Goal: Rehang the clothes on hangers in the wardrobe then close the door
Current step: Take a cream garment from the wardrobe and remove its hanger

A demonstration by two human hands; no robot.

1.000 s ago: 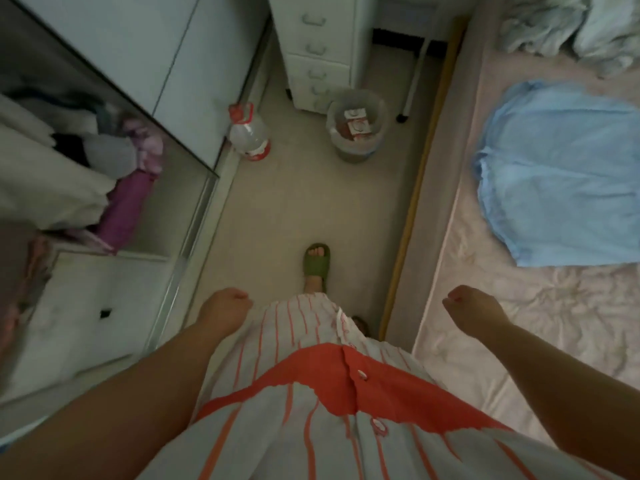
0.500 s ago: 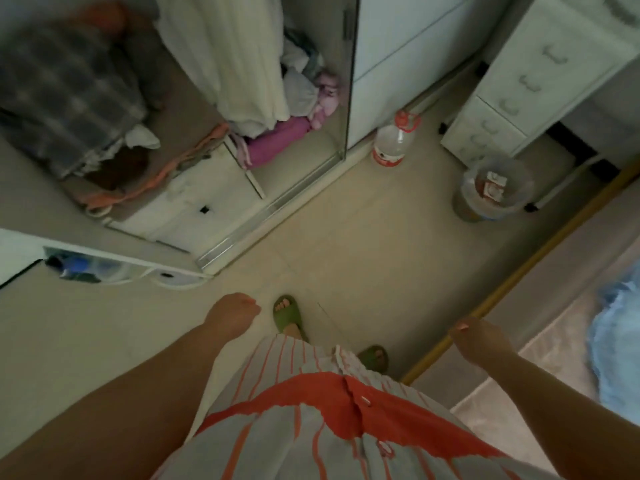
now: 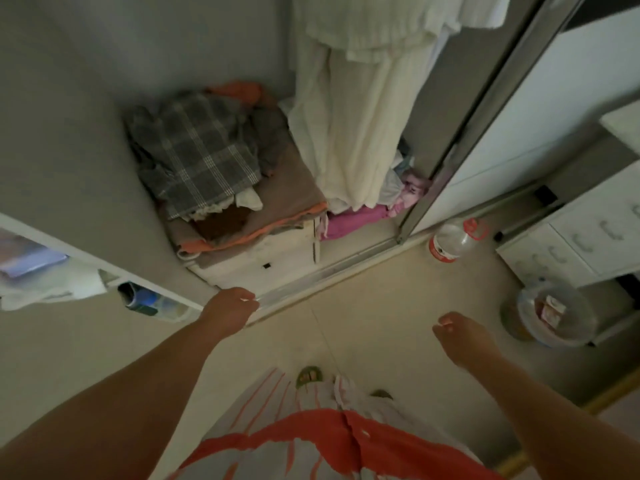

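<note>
Open wardrobe (image 3: 104, 98) filling the upper left and centre of the frame, grey inner wall bare on the left. Sliding door (image 3: 512, 109) slanting down from the upper right, pushed aside, its metal edge ending at the floor track (image 3: 346, 268) in mid frame. Pale floor (image 3: 398, 306) across the lower centre. Cream-white garments (image 3: 356, 116) hanging at upper centre inside the wardrobe, reaching down to a heap of pink clothing (image 3: 360, 218) at the bottom. Grey plaid garment (image 3: 197, 150) lying crumpled left of the hanging ones, on a brown cloth with an orange edge (image 3: 287, 199), atop a white drawer unit (image 3: 263, 261) inside the wardrobe. White chest of drawers (image 3: 588, 237) at the right edge. Transparent waste bin (image 3: 554, 313) at lower right, near the chest. Clear plastic bottle with a red cap and label (image 3: 450, 240) standing on the floor just beside the door's lower end. Left hand (image 3: 232, 308) at centre left, above the floor track, fingers loosely curled, holding nothing. Right hand (image 3: 460, 336) at centre right over the floor, fingers likewise loosely curled and empty. Green slipper (image 3: 310, 374) at lower centre, partly hidden by a striped orange and white garment (image 3: 311, 445) worn along the bottom edge.
</note>
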